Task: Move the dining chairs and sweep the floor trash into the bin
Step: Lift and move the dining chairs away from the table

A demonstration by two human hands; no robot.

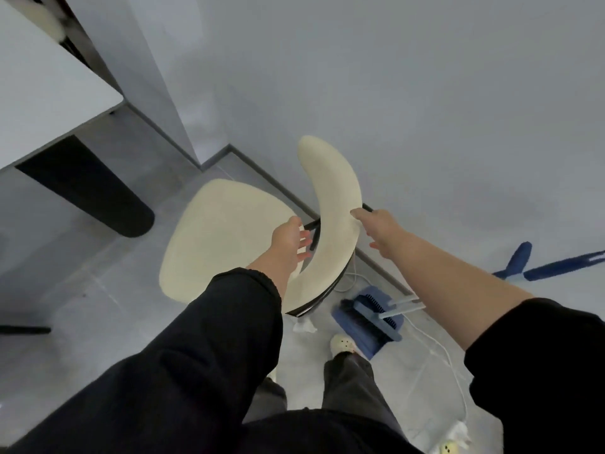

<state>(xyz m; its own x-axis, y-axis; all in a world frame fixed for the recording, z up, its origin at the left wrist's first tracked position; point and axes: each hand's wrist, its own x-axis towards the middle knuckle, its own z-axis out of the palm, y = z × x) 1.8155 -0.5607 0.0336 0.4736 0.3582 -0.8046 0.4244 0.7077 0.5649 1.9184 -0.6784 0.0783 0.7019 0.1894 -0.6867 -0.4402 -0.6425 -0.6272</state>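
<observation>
Stands over the dining chair (226, 237), down on the grey floor (98, 306) just beside the wall and near the black leg under the tabletop (49, 93). Reaches forward with both arms in black sleeves, right forearm bare well past the wrist. Holds the left hand (288, 242) at the inner side of the curved cream backrest (330, 198), palm turned toward it, fingers (304, 239) fairly straight and slightly spread, tips at the dark frame bar; touching or not, cannot tell. Sets the right hand (381, 231) against the backrest's outer edge, thumb tip on the rim, other fingers loose and spread, clamped on nothing. Down by the cream shoe (342, 344): blue dustpan (366, 326) with brush on the floor, crumpled tissue (304, 326) just beside the chair's rear leg, white cable (438, 352) trailing past.
</observation>
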